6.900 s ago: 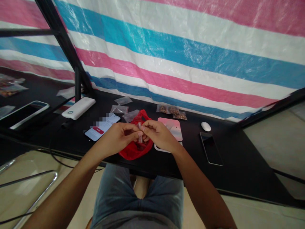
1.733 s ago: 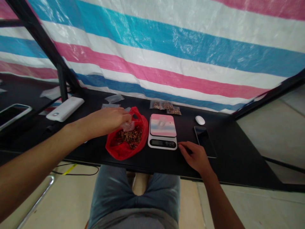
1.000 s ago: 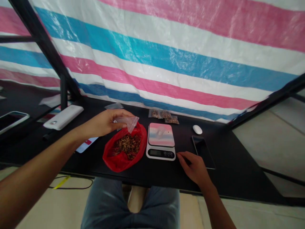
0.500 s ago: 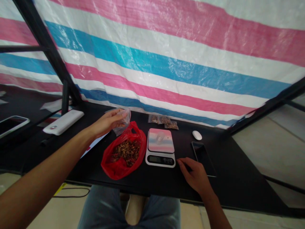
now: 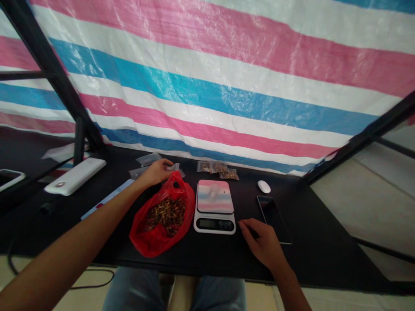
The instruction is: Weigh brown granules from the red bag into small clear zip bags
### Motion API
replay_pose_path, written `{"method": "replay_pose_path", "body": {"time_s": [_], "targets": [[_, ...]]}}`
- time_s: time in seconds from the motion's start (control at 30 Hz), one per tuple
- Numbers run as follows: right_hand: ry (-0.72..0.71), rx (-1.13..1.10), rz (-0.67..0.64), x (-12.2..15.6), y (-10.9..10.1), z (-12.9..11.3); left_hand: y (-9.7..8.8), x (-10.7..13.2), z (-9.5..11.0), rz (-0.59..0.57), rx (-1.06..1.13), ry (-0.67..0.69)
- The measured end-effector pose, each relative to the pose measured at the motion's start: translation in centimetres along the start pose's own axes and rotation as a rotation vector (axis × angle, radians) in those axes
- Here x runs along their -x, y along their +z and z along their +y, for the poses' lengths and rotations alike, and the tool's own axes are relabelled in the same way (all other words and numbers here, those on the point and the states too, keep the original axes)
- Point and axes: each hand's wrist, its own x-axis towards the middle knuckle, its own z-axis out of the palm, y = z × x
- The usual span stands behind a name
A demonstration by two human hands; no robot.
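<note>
Left hand (image 5: pixel 156 172) grips a small clear plastic bag (image 5: pixel 175 167) lying sideways, pointing right; right hand (image 5: pixel 263 242) rests open, empty.

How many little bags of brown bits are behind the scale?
3 filled bags sit in a row behind the digital scale: one left, one middle, one right and slightly lower.

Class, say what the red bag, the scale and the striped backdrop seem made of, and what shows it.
The red bag looks like thin, glossy plastic film: it creases and shines. The scale seems smooth plastic, though its pink-blue top could be glass. The backdrop looks like woven plastic tarpaulin, with a sheen and fine weave.
</note>
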Motion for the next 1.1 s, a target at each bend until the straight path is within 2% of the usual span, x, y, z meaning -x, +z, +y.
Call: {"method": "replay_pose_path", "body": {"time_s": [0.23,0.4,0.5,0.57,0.63,0.73,0.83,0.93,1.1], "targets": [[0.013,-0.021,0.013,0.0,-0.1,-0.1,1.0,-2.0,3.4,-0.014,-0.166,0.072],[0.038,-0.034,0.011,-0.1,-0.1,-0.1,0.9,-2.5,5.7,0.036,-0.336,0.055],[0.040,-0.053,0.016,-0.1,0.0,0.0,1.2,-2.5,7.5,0.019,-0.365,0.091],[0.040,-0.066,0.021,-0.1,-0.1,0.1,2.1,-2.6,8.7,-0.033,-0.349,0.118],[0.046,-0.077,0.032,-0.2,-0.1,0.1,3.7,-2.9,9.8,-0.132,-0.312,0.110],[0.056,-0.098,0.047,-0.2,-0.2,0.0,6.6,-3.6,10.9,-0.289,-0.236,0.023],[0.073,-0.130,0.047,-0.1,-0.1,0.0,8.9,-4.4,11.3,-0.344,-0.184,-0.081],[0.093,-0.152,0.055,-0.1,0.0,0.1,9.7,-4.9,11.2,-0.369,-0.095,-0.147],[0.101,-0.162,0.068,-0.1,-0.1,0.2,9.4,-4.8,11.0,-0.398,0.129,-0.181]]}}
